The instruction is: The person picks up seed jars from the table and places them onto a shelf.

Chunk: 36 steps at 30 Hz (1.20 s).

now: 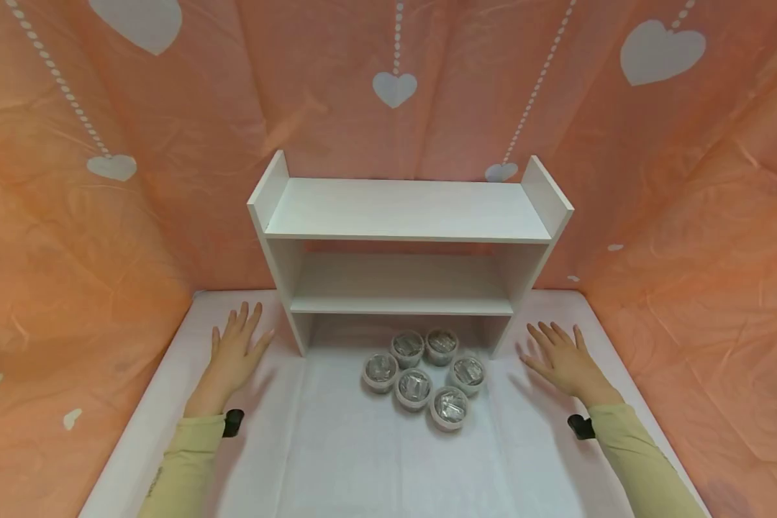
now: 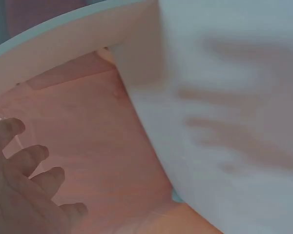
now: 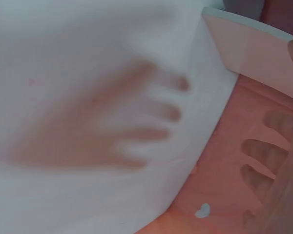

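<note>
My left hand (image 1: 231, 354) hovers over the white table left of the shelf, fingers spread and holding nothing. On the other side, my right hand (image 1: 566, 361) is held likewise, its fingers apart and its shadow on the cloth. Between them stands a white shelf unit (image 1: 401, 277) with two boards. Several small round tubs (image 1: 414, 388) with shiny silvery contents sit in a cluster in front of and partly under its lower board. In the left wrist view the fingers (image 2: 31, 158) show at the left edge; the right wrist view has fingers (image 3: 266, 153) at the right edge.
Orange-pink cloth (image 1: 337, 86) with white hearts hangs behind and on both sides. A white cloth (image 1: 343, 460) covers the table. The shelf's side panels (image 1: 547, 194) rise above its upper board. Each wrist wears a small black device (image 1: 233, 422).
</note>
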Each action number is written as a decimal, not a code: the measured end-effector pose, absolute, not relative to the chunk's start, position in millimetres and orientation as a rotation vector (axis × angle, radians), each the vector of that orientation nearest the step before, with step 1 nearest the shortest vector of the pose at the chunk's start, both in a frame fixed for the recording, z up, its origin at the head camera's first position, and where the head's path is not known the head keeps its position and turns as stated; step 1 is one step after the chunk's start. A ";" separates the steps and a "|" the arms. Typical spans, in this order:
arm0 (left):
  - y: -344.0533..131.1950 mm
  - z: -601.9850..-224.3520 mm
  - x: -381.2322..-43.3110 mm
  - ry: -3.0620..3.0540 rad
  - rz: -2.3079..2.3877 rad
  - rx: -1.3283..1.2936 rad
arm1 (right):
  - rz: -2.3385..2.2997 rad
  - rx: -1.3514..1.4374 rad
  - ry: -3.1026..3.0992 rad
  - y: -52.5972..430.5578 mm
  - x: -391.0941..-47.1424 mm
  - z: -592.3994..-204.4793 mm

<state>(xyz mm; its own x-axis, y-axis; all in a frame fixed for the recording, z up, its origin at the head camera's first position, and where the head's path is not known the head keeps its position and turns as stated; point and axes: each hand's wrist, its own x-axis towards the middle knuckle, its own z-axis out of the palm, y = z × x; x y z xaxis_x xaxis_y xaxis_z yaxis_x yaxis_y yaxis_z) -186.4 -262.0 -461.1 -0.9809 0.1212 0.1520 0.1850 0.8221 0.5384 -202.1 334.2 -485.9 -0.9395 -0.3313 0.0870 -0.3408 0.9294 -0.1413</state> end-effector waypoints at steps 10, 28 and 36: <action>-257.7 -449.0 -188.5 -2.809 -1.171 -0.282 | 0.365 0.578 -2.957 332.9 -201.9 -476.1; -252.2 -429.6 -186.0 -2.480 -1.560 -0.235 | 0.804 0.382 -3.053 327.4 -191.6 -465.3; -251.2 -425.1 -186.8 -2.405 -1.738 -0.298 | 1.048 0.428 -2.961 322.3 -186.4 -468.8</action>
<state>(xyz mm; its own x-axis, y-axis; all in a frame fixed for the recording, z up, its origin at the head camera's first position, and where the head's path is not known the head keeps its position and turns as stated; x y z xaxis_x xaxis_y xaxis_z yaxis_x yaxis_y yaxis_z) -186.8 -251.2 -425.1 -0.9676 0.0676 0.2434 0.2523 0.3053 0.9182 -186.4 322.3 -468.8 -0.9632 -0.2614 0.0632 -0.2430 0.7451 -0.6211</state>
